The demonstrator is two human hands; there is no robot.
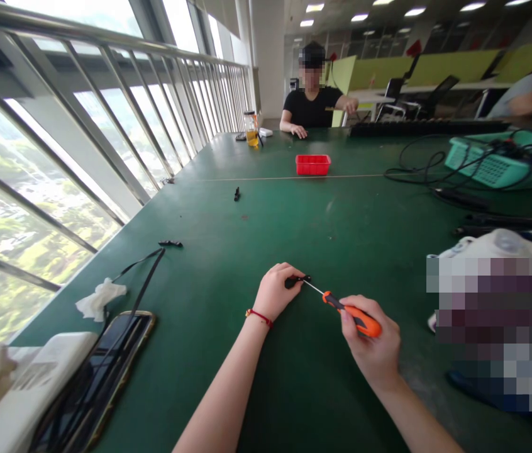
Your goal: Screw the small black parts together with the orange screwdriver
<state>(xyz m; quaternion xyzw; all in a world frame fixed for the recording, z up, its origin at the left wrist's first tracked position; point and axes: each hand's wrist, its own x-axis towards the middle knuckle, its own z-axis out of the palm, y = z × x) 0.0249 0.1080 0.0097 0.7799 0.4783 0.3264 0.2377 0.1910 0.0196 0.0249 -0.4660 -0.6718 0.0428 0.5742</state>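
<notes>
Between the fingers of my left hand (278, 290) is a small black part (293, 281), pinched just above the green table; its exact kind is too small to make out. My right hand (373, 340) is closed around the orange-and-black handle of a screwdriver (358, 318). The thin metal shaft points up and left, and its tip meets the black part or lies right beside it. Farther off on the table lie another small black piece (236, 194) and a thin black piece (170, 243).
A red bin (312, 165) stands toward the far side, where a person in a black shirt (313, 107) sits. At right are a teal basket (471, 162) with cables and a white bag (502, 242). A phone (129, 340) and tissue (100, 299) lie left, near the railing.
</notes>
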